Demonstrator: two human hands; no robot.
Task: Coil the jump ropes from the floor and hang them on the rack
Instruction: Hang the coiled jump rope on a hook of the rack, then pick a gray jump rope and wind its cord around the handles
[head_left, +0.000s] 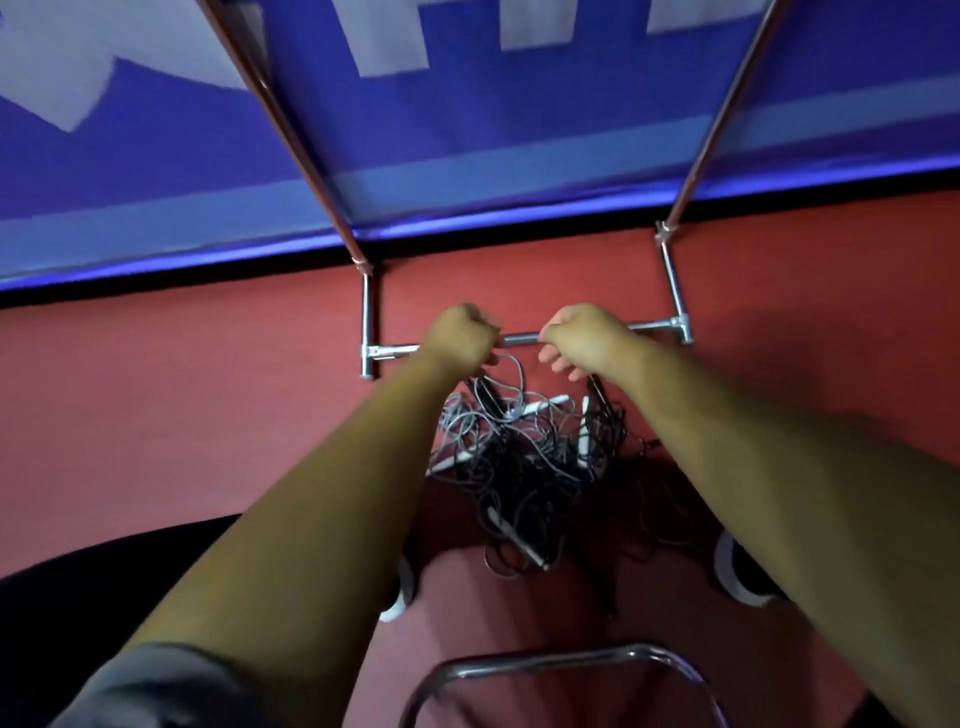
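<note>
A tangled heap of black and grey jump ropes (519, 457) with white and black handles lies on the red floor between my feet. My left hand (460, 335) is curled above the heap and grips a grey rope that runs down into it. My right hand (582, 338) is curled too and holds a black rope with its handle hanging below. Both hands are level with the base bar of the metal rack (519, 339), whose two uprights rise toward the top of the view.
A blue and white banner (467, 130) stands behind the rack along the floor's black edge. A curved chrome tube (545, 660) is near the bottom. My shoes (737, 571) flank the heap. Red floor lies left and right of the rack.
</note>
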